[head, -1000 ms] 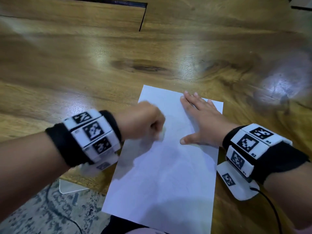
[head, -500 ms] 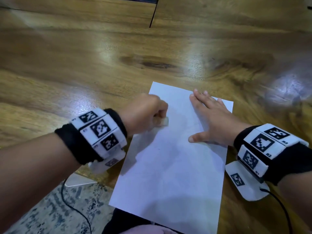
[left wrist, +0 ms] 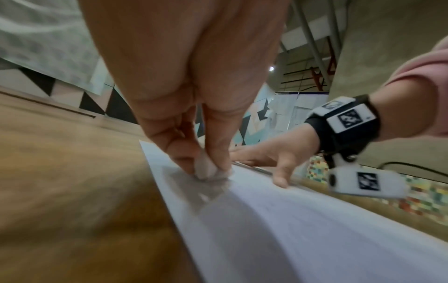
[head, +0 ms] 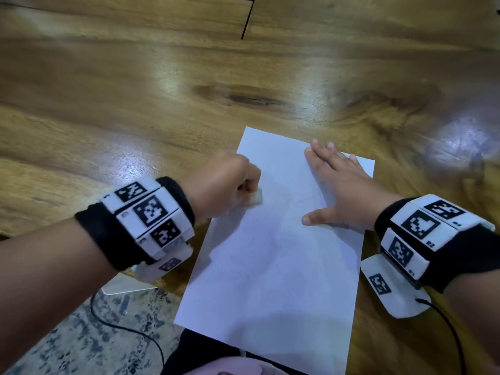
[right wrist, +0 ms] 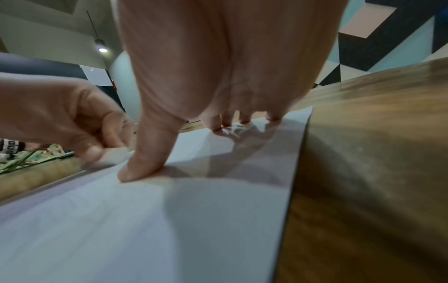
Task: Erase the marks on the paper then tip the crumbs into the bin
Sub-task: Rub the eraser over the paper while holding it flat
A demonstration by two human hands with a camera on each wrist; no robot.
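A white sheet of paper (head: 273, 266) lies on the wooden table, its near end overhanging the table's front edge. My left hand (head: 230, 185) pinches a small white eraser (head: 256, 197) and presses it on the paper's upper left part; the left wrist view shows the eraser (left wrist: 206, 169) between thumb and fingers, touching the paper (left wrist: 315, 220). My right hand (head: 341, 190) lies flat with straight fingers on the paper's upper right part, holding it down; its thumb (right wrist: 143, 164) presses the paper (right wrist: 145, 220). Only faint marks show on the sheet. No bin is in view.
The wooden table (head: 135, 104) stretches far and to both sides. A dark seam (head: 247, 20) runs at the table's far side. Below the front edge I see patterned floor (head: 81, 342) and a black cable (head: 130, 326). A cable (head: 449, 328) trails from my right wrist unit.
My left hand with the eraser has moved up and back along the paper's left part in a rubbing motion. The right hand stays flat on the paper.
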